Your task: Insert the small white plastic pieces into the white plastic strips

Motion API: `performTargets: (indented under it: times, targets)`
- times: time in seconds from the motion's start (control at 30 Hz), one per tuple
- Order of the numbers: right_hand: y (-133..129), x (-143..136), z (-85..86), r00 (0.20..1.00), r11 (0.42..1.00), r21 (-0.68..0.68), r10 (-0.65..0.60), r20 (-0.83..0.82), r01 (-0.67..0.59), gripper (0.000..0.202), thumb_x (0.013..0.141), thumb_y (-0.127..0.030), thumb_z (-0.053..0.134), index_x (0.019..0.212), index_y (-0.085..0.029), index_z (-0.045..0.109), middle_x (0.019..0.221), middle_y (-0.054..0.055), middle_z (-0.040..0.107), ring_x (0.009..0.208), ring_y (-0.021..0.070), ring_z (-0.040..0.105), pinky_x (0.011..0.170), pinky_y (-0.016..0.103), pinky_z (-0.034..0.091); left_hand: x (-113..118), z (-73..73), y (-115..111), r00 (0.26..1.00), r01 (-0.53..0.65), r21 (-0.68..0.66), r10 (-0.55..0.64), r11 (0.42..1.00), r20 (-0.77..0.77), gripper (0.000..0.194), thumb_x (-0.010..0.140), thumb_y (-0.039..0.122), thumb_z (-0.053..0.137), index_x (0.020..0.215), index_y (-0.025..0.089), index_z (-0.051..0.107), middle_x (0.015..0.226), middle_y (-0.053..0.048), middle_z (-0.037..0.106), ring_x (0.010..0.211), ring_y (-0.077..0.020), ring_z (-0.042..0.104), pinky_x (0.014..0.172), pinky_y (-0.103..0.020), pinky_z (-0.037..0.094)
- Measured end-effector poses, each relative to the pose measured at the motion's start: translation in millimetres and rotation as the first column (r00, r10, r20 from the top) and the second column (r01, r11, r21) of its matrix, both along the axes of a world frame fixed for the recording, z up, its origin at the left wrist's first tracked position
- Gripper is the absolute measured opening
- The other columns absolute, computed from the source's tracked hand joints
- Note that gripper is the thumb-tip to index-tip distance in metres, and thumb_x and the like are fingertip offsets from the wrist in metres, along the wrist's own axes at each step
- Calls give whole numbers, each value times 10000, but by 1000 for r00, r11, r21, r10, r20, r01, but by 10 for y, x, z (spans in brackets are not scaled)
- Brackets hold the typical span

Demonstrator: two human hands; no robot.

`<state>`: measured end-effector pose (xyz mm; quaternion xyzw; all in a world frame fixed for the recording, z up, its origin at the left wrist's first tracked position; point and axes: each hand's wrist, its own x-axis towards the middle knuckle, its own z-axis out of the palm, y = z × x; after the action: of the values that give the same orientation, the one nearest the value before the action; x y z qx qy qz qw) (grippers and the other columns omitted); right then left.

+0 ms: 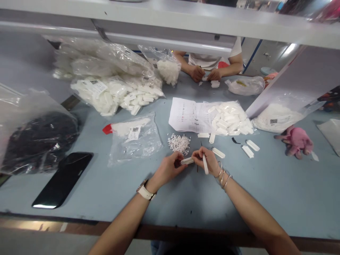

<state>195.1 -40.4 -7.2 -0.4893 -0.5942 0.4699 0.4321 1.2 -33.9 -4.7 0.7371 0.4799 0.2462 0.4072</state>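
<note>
My left hand (171,165), a watch on its wrist, pinches one end of a small slotted white plastic piece (187,161). My right hand (207,159) is closed round a slim white-handled tool (205,165), its fingers at the other end of the piece; the tool's working tip is hidden. Just beyond my left fingers lies a heap of tiny white parts (179,143). A similar long white piece (218,153) rests right of my right hand, and two more white pieces (248,151) lie farther right.
Bags of white parts (231,118) lie beyond my hands, beside a printed sheet (186,115). A nearly flat plastic bag (135,140), a black phone-like slab (63,179) and a bag of dark parts (39,141) stand left. A pink glove (297,141) lies right. Opposite, a co-worker's hands (198,73) handle white pieces.
</note>
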Motion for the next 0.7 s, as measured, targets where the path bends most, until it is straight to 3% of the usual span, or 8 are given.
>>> performTargets:
  times: [0.3,0.7]
  targets:
    - [13,21,56,1000,999,-31,-9,-1,9,363,716,-369,601,645,-240,270,694,12,641,584,118,515,570,256,428,-6,-18,8,1000,-1,35,1,999,6,200,750,329,621,818,192,492,629,52,534,545,-104,495,526,-226,411]
    - [8,9,-10,996,996,10,84,0,-84,332,746,-355,583,654,-235,288,708,15,632,606,118,526,596,253,433,-4,-30,10,1000,1,40,-2,999,9,200,754,330,623,816,190,493,629,47,534,540,-100,488,517,-226,415]
